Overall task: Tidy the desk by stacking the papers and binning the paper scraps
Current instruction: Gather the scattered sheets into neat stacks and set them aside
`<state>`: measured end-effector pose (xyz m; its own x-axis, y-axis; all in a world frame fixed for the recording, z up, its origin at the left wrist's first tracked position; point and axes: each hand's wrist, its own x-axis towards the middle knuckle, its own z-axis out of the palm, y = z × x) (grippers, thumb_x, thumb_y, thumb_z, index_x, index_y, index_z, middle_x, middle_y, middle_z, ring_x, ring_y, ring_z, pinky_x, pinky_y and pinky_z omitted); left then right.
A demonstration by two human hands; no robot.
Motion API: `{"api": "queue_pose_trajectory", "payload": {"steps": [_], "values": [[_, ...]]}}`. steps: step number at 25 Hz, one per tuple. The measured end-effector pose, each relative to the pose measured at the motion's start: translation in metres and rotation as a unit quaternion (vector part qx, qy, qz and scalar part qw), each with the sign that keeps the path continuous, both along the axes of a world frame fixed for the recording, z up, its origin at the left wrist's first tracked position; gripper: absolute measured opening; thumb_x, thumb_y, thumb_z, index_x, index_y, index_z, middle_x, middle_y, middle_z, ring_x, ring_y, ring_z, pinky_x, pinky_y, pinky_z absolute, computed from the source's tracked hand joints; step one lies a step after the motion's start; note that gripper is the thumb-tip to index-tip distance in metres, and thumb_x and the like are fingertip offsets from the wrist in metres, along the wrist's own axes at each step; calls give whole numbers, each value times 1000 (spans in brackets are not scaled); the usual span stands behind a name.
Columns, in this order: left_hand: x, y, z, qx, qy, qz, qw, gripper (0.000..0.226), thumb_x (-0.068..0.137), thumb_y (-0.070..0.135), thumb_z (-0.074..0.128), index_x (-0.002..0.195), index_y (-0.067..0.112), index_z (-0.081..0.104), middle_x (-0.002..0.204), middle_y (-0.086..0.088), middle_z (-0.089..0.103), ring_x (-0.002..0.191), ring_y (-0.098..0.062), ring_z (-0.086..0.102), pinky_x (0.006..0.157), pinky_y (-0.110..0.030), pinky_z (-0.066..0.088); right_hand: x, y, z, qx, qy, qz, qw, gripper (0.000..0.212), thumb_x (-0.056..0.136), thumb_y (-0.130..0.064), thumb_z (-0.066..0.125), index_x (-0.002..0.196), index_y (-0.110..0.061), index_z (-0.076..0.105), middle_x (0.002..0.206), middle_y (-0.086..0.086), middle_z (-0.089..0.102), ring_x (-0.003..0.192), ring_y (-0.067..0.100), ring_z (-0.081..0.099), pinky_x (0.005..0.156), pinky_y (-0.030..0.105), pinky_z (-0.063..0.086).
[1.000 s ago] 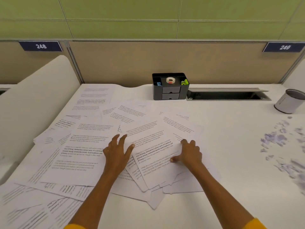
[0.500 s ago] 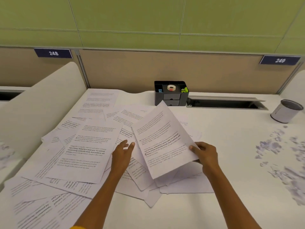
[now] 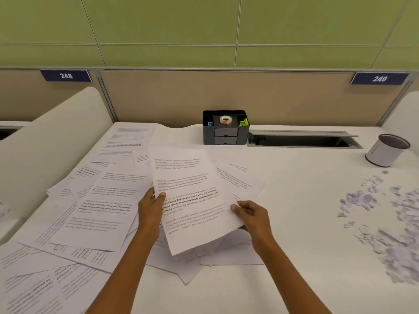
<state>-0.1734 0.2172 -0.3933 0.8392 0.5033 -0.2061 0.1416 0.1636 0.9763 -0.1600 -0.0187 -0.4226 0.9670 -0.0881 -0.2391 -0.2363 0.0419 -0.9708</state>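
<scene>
Since a moment before, the left hand (image 3: 151, 208) had joined the right hand (image 3: 254, 215), both pinching one sheet (image 3: 192, 200) above the papers (image 3: 97, 207) at the table's (image 3: 294, 189) left; stacking begun, next sheet needed squaring underneath

You're in an open-plan office: beyond the sheet you hold, a fabric partition (image 3: 226, 96) carries numbered plates 248 (image 3: 66, 75) and 249 (image 3: 379, 78), above a desk organiser (image 3: 225, 128).
</scene>
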Motion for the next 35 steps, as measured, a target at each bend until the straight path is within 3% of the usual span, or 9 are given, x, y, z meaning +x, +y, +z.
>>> {"api": "queue_pose_trajectory", "payload": {"steps": [4,8,12,20,23,26,28,31,35], "values": [[-6,15,4,-8,-8,67,998,23,93,9,55,114,18,61,108,-5,66,93,-22,62,88,-43,51,5,-10,-4,-167,-58,-1,984,8,88,-27,65,89,-20,66,86,-1,67,81,19,65,67,24,50],[-22,31,6,-46,-14,118,992,23,94,9,53,113,19,61,102,0,66,86,-15,62,70,-32,55,9,-13,-24,-419,-99,160,888,35,92,-46,52,124,-32,58,104,1,50,98,17,51,83,28,43],[-29,40,1,-36,-4,129,991,28,94,7,52,120,16,59,107,-2,64,88,-16,61,73,-33,51,8,-11,-27,-505,-84,249,822,40,91,-59,41,125,-43,55,108,-1,43,107,20,40,89,31,34],[-7,70,-4,-2,30,68,997,28,93,9,55,118,18,60,117,-6,63,105,-25,60,95,-45,47,33,-28,-13,-504,14,123,855,32,87,-50,57,98,-21,69,107,5,56,107,24,53,90,36,42],[0,79,-5,12,40,38,998,28,93,10,55,119,18,60,115,-6,63,105,-26,60,95,-47,46,26,-8,-6,-491,42,41,869,52,84,-58,56,105,-11,56,102,7,62,98,28,60,82,36,48],[5,87,-11,2,44,19,999,27,93,9,55,117,19,60,115,-6,64,107,-28,60,96,-49,46,15,22,-5,-515,101,67,849,72,75,-64,64,118,-11,39,107,8,58,101,30,59,77,35,45],[6,90,-13,-7,45,10,999,25,93,8,55,115,19,60,115,-7,64,106,-29,60,96,-48,46,13,32,-6,-503,121,63,853,79,71,-51,75,125,-12,33,113,11,56,105,32,57,82,38,47],[9,92,-16,-15,44,0,999,28,93,8,54,119,15,59,115,-7,64,106,-29,60,95,-47,47,19,28,-3,-389,119,-14,913,76,73,-19,79,133,-11,33,118,16,58,106,36,58,83,39,47],[15,93,-18,-24,49,-9,998,30,93,8,55,122,13,58,115,-9,64,105,-30,61,92,-45,48,25,11,5,-280,72,-98,952,42,77,-8,74,116,-9,59,104,14,67,97,29,63,77,30,45]]}}
